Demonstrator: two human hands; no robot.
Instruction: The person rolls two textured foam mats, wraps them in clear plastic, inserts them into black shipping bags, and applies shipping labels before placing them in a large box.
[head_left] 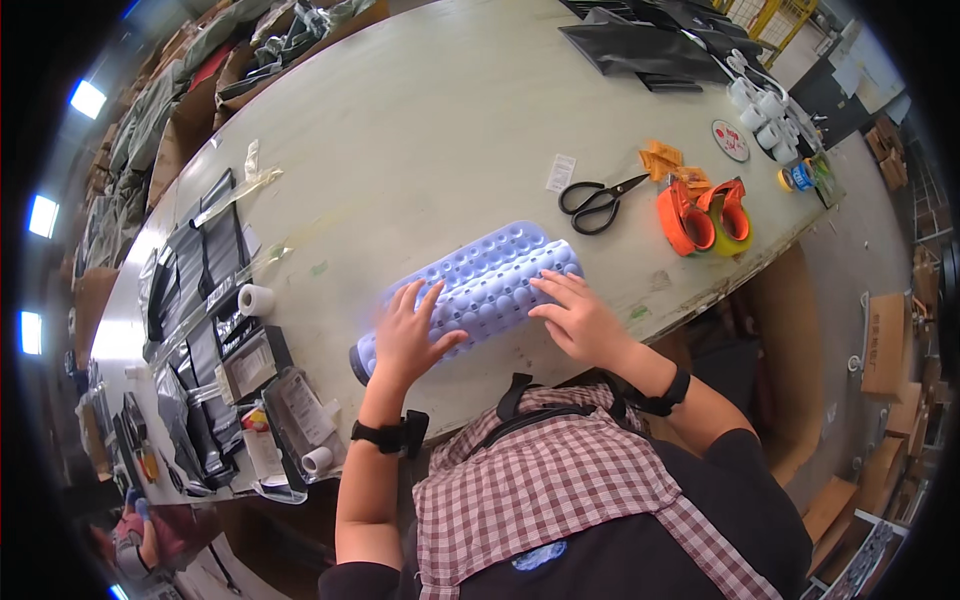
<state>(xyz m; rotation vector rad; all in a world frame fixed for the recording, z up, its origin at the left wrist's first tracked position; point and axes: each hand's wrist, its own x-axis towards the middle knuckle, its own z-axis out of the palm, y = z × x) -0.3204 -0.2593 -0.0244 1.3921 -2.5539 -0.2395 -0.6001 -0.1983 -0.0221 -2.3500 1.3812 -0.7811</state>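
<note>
A lavender bumpy plastic mat point(490, 283), studded with round suction-cup-like bumps, lies on the table in front of me. It is partly rolled or folded over on itself, with a raised fold along its length. My left hand point(405, 335) rests on its left part, fingers spread and thumb apart. On the right end lies my right hand point(582, 320), its fingers apart and pressing on the roll. Neither hand is closed around the mat. A dark round edge point(358, 365) shows at the mat's left end; what it is I cannot tell.
Black-handled scissors point(592, 207) and a white label point(561, 173) lie beyond the mat. Orange tape dispensers point(687, 222) stand right of them, near orange packets point(662, 158). Black plastic bags point(640, 50) lie far right. At left are a white roll point(256, 300) and grey trays point(305, 410).
</note>
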